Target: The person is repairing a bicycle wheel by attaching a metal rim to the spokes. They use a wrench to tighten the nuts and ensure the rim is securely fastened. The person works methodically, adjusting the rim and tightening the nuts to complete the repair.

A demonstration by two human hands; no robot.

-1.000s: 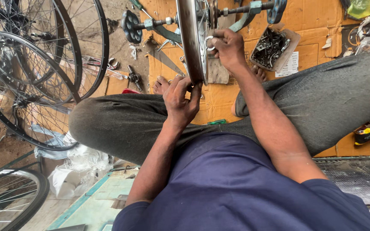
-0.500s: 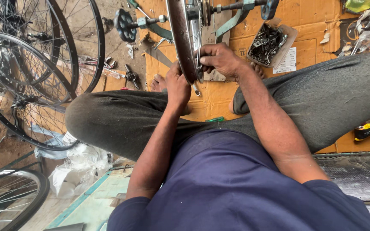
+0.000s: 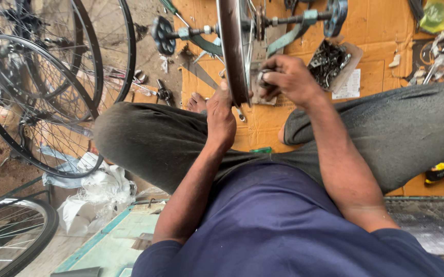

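Seated over a floor of flattened cardboard [image 3: 376,77], working at a bicycle wheel [image 3: 230,46] held upright and seen edge-on in its truing stand [image 3: 288,38]; wheel now larger and nearer the middle of the view than a second ago, with the head tipped closer. Left hand [image 3: 221,115], a second ago open with spread fingers just short of the rim, now raised and pressed against the rim's near edge, fingers mostly hidden behind it, so a full grip cannot be told; likely steadying the wheel. Right hand [image 3: 288,79] closed around a small metal part [image 3: 262,78] just beside the rim, on its right, fingers curled tight, having dropped slightly from higher against the wheel; both hands now bracketing the same stretch of rim, suggesting close adjustment there. Grey-trousered knees spread to either side; bare toes [image 3: 197,102] showing beyond the left knee. Open box of dark metal parts [image 3: 329,59] lying near, beyond the right hand; spare spoked wheels [image 3: 42,102] leaning at the left; crumpled plastic wrapping [image 3: 96,197] beneath them.
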